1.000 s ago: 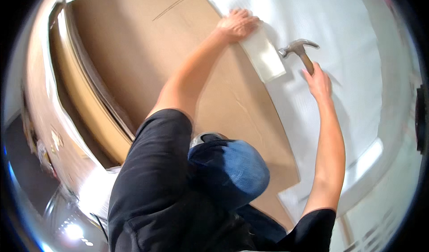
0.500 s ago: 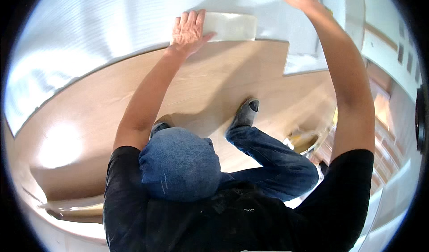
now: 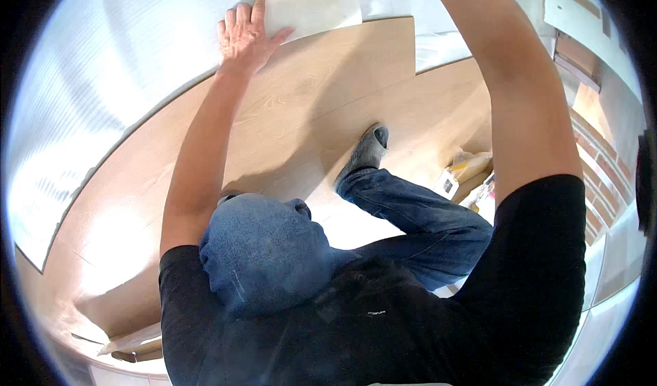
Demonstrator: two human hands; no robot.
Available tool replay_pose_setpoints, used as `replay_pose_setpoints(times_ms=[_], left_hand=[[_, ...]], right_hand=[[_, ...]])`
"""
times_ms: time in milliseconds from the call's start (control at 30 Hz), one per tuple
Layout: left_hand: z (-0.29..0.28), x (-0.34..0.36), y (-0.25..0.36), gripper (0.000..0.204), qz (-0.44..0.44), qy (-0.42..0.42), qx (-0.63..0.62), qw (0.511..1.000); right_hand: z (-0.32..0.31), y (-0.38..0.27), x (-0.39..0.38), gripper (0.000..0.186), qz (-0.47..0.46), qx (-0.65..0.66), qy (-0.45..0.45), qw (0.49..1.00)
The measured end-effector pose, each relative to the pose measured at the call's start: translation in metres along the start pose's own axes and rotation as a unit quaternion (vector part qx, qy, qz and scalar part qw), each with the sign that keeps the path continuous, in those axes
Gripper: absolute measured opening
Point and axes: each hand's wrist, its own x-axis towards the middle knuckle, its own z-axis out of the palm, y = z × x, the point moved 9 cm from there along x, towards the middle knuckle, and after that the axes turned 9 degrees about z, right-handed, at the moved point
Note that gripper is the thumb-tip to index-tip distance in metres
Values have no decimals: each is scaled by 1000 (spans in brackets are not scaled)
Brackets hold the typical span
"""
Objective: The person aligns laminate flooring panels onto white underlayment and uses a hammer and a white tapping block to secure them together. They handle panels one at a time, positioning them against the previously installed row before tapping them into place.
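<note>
My left hand (image 3: 245,40) lies over the left end of a pale, flat rectangular block (image 3: 316,9), fingers over its top and thumb along its near edge. The block lies along the far edge of a light wood-look floor plank (image 3: 363,54), over the white ribbed underlay (image 3: 147,37). My right forearm (image 3: 496,27) reaches past the top edge of the picture. That hand and anything in it are out of sight.
The outermost plank ends in a step on the right, with underlay (image 3: 445,49) beside it. My slippered foot (image 3: 369,146) rests on the laid floor. Wrapped items (image 3: 469,170) lie by my right knee, near brick-patterned strips (image 3: 592,163) on the right.
The view has shifted, so floor and block appear higher and further left. My right hand and a shiny metal piece near it have left the picture. My left hand stays on the block.
</note>
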Motion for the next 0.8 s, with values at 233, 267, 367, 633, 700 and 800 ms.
replay_pose_setpoints(times_ms=[233,267,367,633,700,800], left_hand=[[1,2,4,91,5,-21,2,1000],[-2,0,1,91,-1,-3,14,1000],[35,-4,-9,84,-43,-176,-73,981],[-10,-188,-36,37,86,90,-15,992],[-22,-290,-70,40,-73,83,-33,993],[-64,-465,-68,45,-398,89,-116,906]], right_hand=[[23,-34,-40,26,-190,-37,47,980],[21,-38,-33,27,-185,-29,72,980],[43,-23,-44,30,5,82,-125,989],[90,-85,-107,57,-155,232,-165,946],[98,-98,-113,53,-187,221,-110,951],[92,-95,-113,46,-200,185,-72,960]])
